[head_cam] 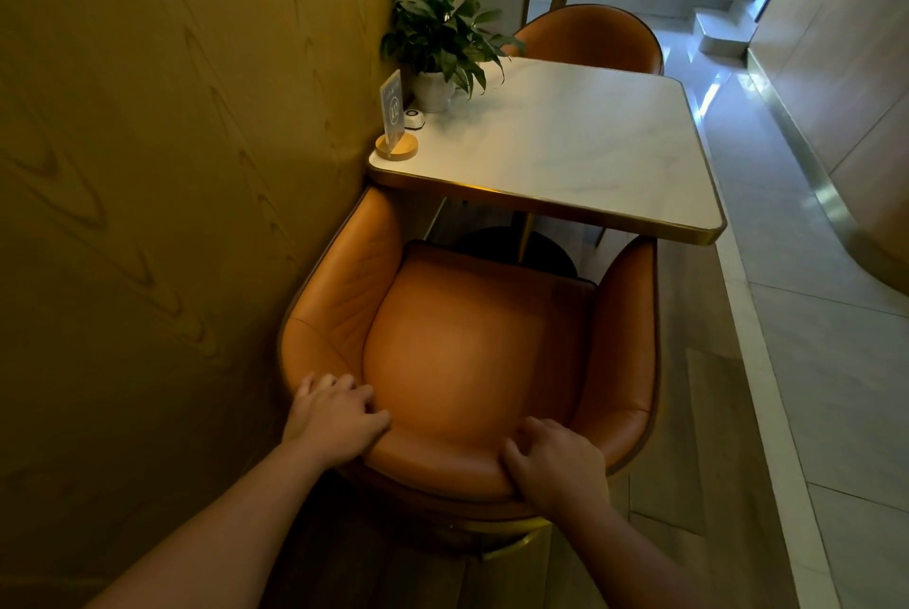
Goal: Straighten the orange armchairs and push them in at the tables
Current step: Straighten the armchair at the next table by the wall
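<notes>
Wood-grain panelling [147, 166] closes off the left side of a narrow dining nook, with pale floor tiles [787, 362] running along the right. Seen from the head camera, a white marble table [565, 151] with a gold edge stands against the panelling, carrying a potted plant [442, 38], a number sign [393, 116] on a round wooden base and a small call button [412, 118] at its far left corner.

The near armchair [467, 362] is pulled out from the table, its arm tips just reaching the near table edge, its left side close to the panelling. The left hand [334, 416] and the right hand [556, 461] are laid over the top of the backrest, fingers curled closed on the padded rim.

A skewed push could likely scrape the left arm along the panelling, given how little room is seen there. The arm tips might also catch the table edge rather than pass under it; whether they clear cannot be told. A hard knock could jolt the table and tip the sign.

The near armchair is upholstered in smooth orange leather, lightly creased, with dark piping. A second orange armchair [595, 38] stands tucked in at the far side.
</notes>
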